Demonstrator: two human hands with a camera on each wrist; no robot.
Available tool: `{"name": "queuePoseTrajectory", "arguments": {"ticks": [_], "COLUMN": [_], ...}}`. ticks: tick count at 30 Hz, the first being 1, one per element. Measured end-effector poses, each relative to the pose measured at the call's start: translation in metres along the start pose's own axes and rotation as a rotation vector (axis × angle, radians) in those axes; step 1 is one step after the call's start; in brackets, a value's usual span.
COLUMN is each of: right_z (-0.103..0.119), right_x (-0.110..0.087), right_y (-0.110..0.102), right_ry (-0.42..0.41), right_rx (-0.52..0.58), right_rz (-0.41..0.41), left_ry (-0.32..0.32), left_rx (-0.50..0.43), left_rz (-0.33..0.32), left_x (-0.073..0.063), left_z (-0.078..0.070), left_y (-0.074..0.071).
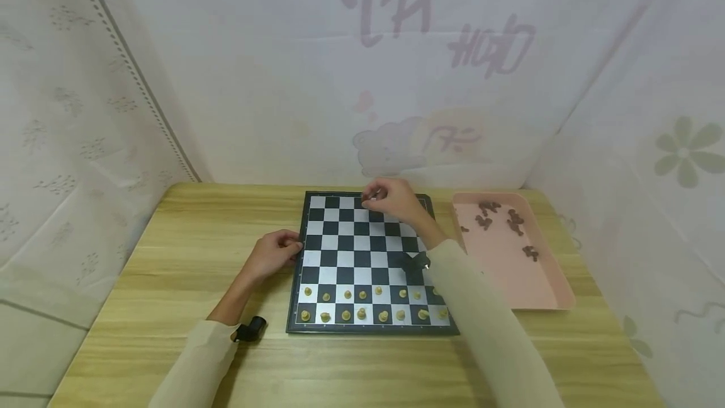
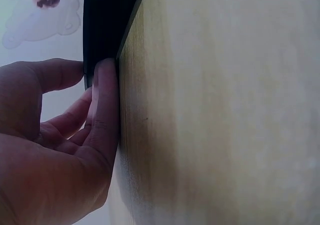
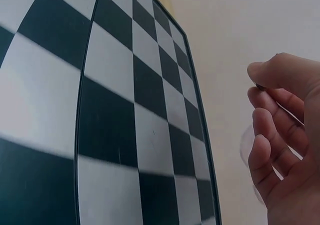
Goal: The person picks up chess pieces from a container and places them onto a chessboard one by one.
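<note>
A black-and-white chessboard [image 1: 345, 243] lies on the wooden table, with two rows of cream chess pieces [image 1: 361, 313] along its near side. At its left edge, my left hand [image 1: 269, 255] holds the dark frame [image 2: 107, 30] between thumb and fingers. Over the far edge of the board, my right hand [image 1: 396, 199] pinches a small dark brown chess piece [image 3: 260, 87] between thumb and index finger. The fingers mostly hide that piece, so I cannot tell which kind it is. The other fingers of this hand curl loosely below.
To the right of the board stands a pink tray [image 1: 510, 282] with several dark brown chess pieces [image 1: 515, 222] scattered in its far half. Behind the wooden table [image 1: 198, 238] hangs a pale printed cloth [image 1: 272, 99]. My right sleeve [image 1: 493, 320] passes over the board's near right corner.
</note>
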State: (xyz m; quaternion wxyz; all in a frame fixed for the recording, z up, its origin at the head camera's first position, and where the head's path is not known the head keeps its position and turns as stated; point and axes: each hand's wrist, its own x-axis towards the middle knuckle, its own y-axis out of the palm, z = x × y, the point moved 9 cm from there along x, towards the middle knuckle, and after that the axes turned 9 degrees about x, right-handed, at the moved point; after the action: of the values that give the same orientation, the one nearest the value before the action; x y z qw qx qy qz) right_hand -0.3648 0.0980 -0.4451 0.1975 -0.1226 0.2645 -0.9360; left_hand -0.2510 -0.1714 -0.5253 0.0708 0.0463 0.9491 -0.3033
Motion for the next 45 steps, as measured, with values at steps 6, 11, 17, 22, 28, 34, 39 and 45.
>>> {"name": "queuePoseTrajectory", "arguments": {"ticks": [6,11,17,22,28,34,39,45], "right_z": [0.001,0.003,0.001,-0.002,-0.004,-0.001,0.001,0.002], "right_x": [0.014,0.022,0.029,0.031,0.034,0.039,0.043,0.047], "right_y": [0.018,0.030,0.040,0.043,0.048,0.055,0.058,0.062], "right_ry": [-0.005,-0.008,0.014,0.030,0.026,0.025,0.061,0.081], "right_rx": [0.030,0.036,0.048,0.053,0.061,0.044,0.029,0.033], "right_rz": [0.028,0.045,0.058,0.061,0.056,0.050,0.042,0.040], "left_ry": [-0.005,-0.012,-0.017,-0.018,-0.017,-0.016,-0.020,-0.017], "left_rx": [0.002,0.009,0.011,0.018,0.033,0.045,0.044,0.038], "left_rz": [-0.007,-0.016,-0.018,-0.023,-0.029,-0.030,-0.027,-0.021], "left_x": [0.001,0.001,0.001,0.001,0.000,-0.001,0.001,0.001], "left_z": [0.000,0.000,0.001,-0.001,-0.006,-0.007,-0.004,-0.005], "left_y": [0.000,0.000,0.000,0.003,0.004,0.005,0.006,0.006]}}
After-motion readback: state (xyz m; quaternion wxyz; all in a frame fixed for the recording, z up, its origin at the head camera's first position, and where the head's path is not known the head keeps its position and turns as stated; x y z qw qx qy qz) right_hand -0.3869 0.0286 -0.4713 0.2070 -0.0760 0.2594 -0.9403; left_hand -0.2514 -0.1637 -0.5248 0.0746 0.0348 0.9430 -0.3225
